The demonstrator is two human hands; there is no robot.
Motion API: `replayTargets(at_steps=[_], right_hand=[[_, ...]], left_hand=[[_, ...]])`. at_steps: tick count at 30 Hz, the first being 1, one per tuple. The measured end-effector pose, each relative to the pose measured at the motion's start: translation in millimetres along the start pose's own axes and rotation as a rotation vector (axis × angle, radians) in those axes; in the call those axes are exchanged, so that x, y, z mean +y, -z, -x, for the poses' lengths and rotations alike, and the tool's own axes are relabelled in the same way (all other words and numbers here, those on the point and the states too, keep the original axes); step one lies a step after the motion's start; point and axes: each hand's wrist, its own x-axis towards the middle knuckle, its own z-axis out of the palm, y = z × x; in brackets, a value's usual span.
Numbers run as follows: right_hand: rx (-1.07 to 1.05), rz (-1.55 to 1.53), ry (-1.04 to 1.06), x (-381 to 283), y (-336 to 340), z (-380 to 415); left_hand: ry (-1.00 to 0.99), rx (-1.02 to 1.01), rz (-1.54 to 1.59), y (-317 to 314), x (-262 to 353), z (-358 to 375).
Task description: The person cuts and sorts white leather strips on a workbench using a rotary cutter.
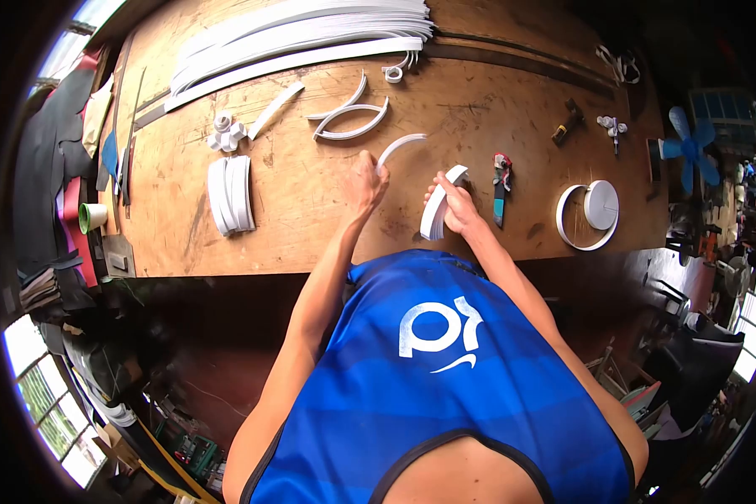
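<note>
On the table, a pile of long white strips lies by the far edge. The white stack lies toward the near left corner, the coil toward the near right. Between them, by the near edge, the right hand's grip is closed round the bundle; the left hand's grip pinches one curved strip

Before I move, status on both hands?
Left hand on curved white strip. Right hand gripping white strip bundle. Nearest possible snag: teal-ended tool, right.
</note>
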Motion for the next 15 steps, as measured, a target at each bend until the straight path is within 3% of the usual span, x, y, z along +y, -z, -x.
replayTargets(at_steps=[5,7,12,15], right_hand=[[-0.05,0.034,-0.04,4.6,-17.0,-19.7],[-0.176,-0.097,0.0,6.8,-20.9,-24.5],[-0.143,-0.096,-0.003,0.4,-24.8,-13.2],[-0.248,-0.114,-0.026,-8.4,-22.6,-5.3]], left_hand=[[-0.082,-0.066,0.08,-10.8,24.4,44.9],[-0.069,-0.069,0.13,-11.1,27.2,54.6],[-0.082,-0.177,0.287,-2.7,21.0,55.8],[-0.172,-0.252,0.287,0.1,17.1,56.6]])
